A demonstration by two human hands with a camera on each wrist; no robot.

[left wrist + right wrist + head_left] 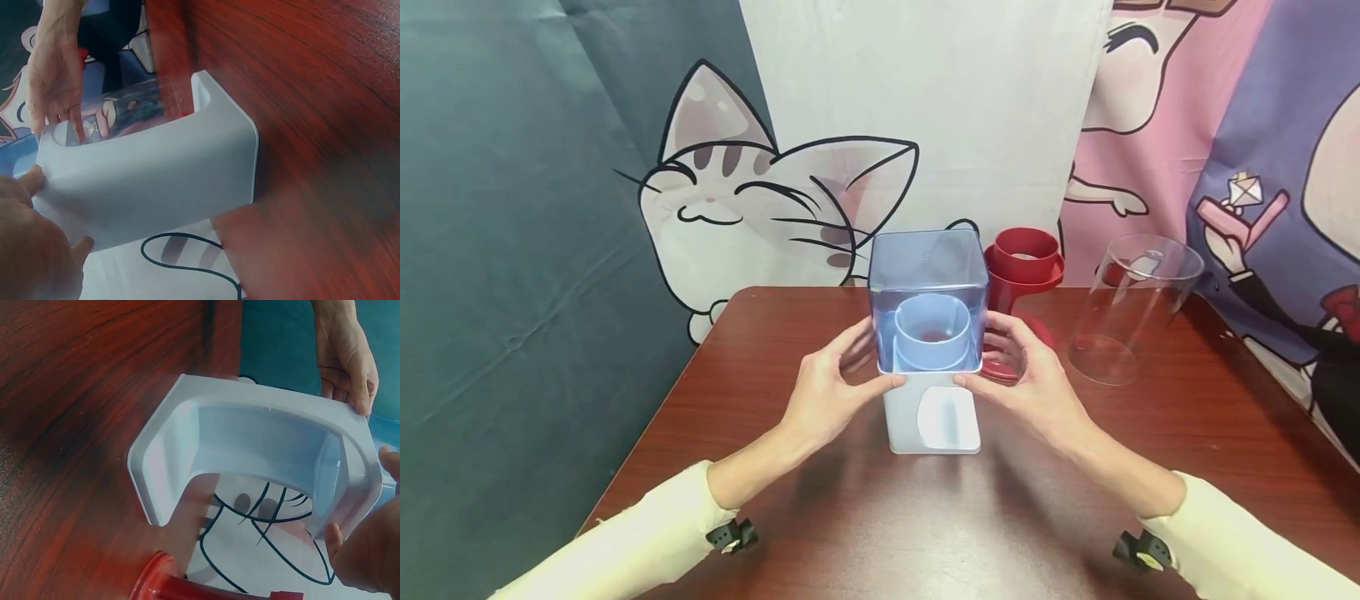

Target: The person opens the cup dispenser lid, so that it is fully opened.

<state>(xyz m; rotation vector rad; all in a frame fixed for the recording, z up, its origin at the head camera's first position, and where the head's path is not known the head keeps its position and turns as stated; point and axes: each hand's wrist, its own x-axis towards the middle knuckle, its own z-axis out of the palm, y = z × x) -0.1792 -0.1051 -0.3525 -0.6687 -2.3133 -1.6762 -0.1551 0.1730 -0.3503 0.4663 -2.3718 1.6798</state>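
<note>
Your left hand (827,379) and right hand (1036,379) grip the dispenser (928,354) by its sides, thumbs in front, upright at the table (752,392); positioning appears in hand; the next move likely calls for level, two-handed support; base contact cannot be confirmed; some fingertips are hidden; the dispenser partly covers the red stand (1026,265).

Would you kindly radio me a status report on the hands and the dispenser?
Left hand and right hand gripping blue-and-white dispenser. Dispenser upright. Red stand just behind right hand, clear cylinder farther right.
</note>
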